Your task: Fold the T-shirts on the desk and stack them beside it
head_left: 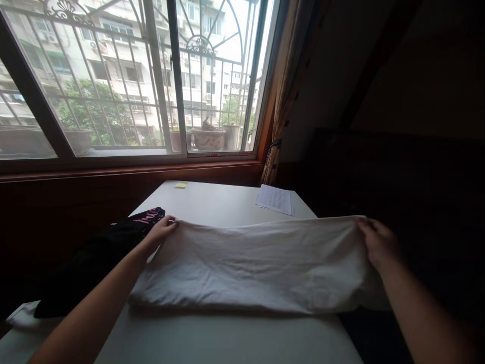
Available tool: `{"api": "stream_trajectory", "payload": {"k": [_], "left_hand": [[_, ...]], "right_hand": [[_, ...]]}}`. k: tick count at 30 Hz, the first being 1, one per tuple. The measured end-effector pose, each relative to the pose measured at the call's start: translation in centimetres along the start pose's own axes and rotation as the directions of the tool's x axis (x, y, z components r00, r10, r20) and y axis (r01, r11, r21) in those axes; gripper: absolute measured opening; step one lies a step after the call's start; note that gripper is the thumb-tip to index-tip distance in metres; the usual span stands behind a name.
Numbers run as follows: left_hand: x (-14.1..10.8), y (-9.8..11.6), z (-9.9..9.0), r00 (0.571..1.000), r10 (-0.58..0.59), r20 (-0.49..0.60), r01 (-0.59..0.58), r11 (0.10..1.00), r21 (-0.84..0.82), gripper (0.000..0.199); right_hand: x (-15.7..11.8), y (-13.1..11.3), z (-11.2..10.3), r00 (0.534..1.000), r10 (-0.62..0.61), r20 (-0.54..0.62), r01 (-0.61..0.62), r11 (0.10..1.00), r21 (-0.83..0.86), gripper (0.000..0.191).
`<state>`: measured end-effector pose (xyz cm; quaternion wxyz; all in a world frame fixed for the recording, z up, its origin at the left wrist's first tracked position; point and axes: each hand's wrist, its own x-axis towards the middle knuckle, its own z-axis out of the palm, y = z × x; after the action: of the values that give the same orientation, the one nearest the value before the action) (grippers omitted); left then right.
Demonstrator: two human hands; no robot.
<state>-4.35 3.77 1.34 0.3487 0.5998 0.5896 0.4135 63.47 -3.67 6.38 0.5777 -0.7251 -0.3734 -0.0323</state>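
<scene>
A wide piece of white cloth is stretched between my two hands over the table. Its kind does not show; it looks folded or doubled into a long band. My left hand pinches its upper left corner. At the upper right corner, my right hand grips the edge between thumb and fingers. The top edge sags slightly in the middle, and the lower edge hangs at or just above the tabletop; I cannot tell if it touches. Beside my left forearm lies a black garment with pink lettering.
The white table extends toward the window. A yellow sticky note and some printed papers lie at its far end. More white cloth shows under the black garment. A tied curtain hangs behind the table.
</scene>
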Motion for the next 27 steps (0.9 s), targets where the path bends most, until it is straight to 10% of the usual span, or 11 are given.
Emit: {"api": "stream_trajectory", "payload": {"k": [6, 11, 15, 20, 27], "left_hand": [[2.0, -2.7, 2.4, 0.996, -0.023, -0.090, 0.041, 0.980, 0.195, 0.028], [2.4, -3.5, 2.7, 0.995, -0.011, -0.094, 0.039, 0.955, 0.293, 0.028], [2.2, -3.9, 2.8, 0.994, -0.004, -0.109, 0.043, 0.934, 0.355, 0.029], [1.8, -4.4, 2.6, 0.995, 0.010, -0.097, 0.030, 0.916, 0.400, 0.030], [0.4, -4.2, 1.9, 0.998, 0.008, -0.069, 0.021, 0.910, 0.415, 0.033]], "right_hand": [[-1.7, 1.2, 4.0, 0.989, 0.083, 0.124, -0.076, 0.995, -0.063, 0.028], [-6.1, -0.6, 7.2, 0.978, -0.062, 0.198, 0.089, 0.987, -0.132, 0.028], [-14.1, -4.0, 10.1, 0.688, -0.510, 0.517, 0.571, 0.820, 0.050, 0.023], [-24.0, -7.0, 11.1, 0.224, -0.628, 0.746, 0.666, 0.657, 0.353, 0.027], [-27.1, -7.3, 9.1, 0.129, -0.552, 0.824, 0.702, 0.637, 0.318, 0.044]]}}
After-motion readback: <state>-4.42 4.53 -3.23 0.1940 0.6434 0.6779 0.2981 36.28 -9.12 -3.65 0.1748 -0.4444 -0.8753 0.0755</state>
